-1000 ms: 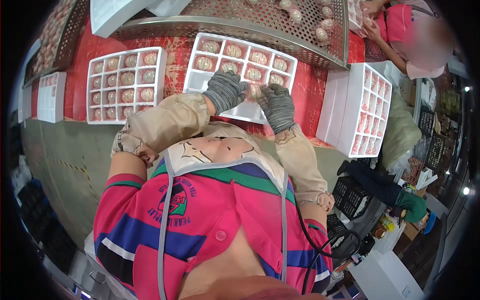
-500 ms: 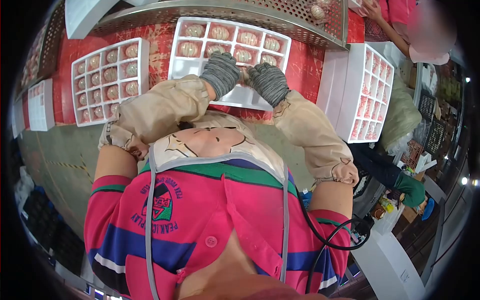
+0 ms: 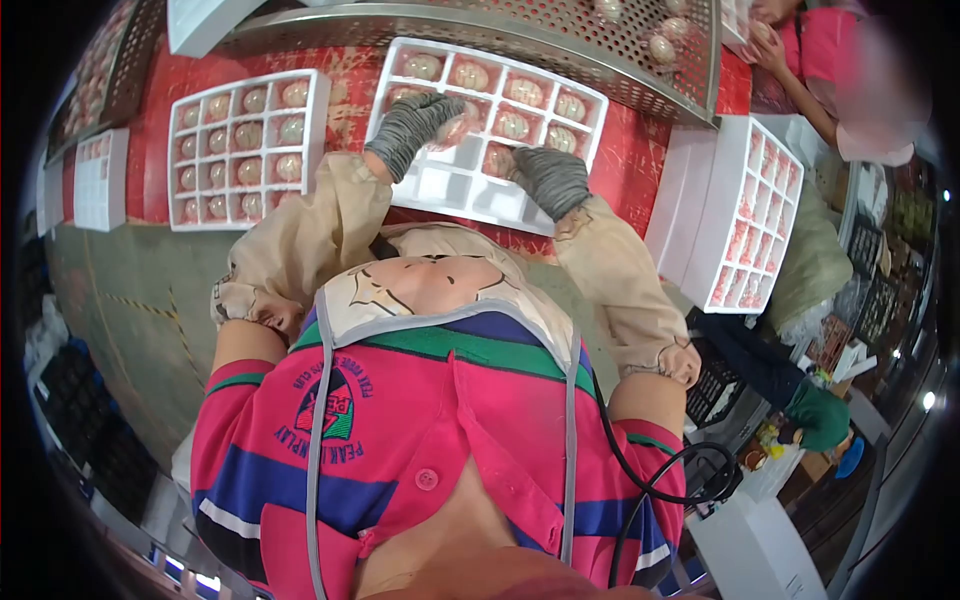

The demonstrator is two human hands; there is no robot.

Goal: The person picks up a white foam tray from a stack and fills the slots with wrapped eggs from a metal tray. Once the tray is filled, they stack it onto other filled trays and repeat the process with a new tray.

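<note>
A white foam box (image 3: 400,215) with square compartments lies in front of me, its far rows holding round, pale, striped items in clear wrap, such as this wrapped ball (image 3: 524,92). My left hand (image 3: 412,130), in a grey knitted glove, is closed on a wrapped ball (image 3: 457,129) above the box's left half. My right hand (image 3: 553,181), gloved alike, curls against the right side of another wrapped ball (image 3: 497,159) in a middle compartment; its fingertips are partly hidden. Several near compartments are bare.
On the left stands a filled foam box (image 3: 247,150), with a smaller white box (image 3: 100,180) beyond it. Right of me are stacked boxes (image 3: 690,210). A perforated metal trough (image 3: 560,35) runs along the back of the red table (image 3: 345,85). Another person's hand (image 3: 768,45) is at upper right.
My hands have moved apart. My left hand has shifted left and now shows a wrapped ball in its fingers. The whole view has shifted slightly.
</note>
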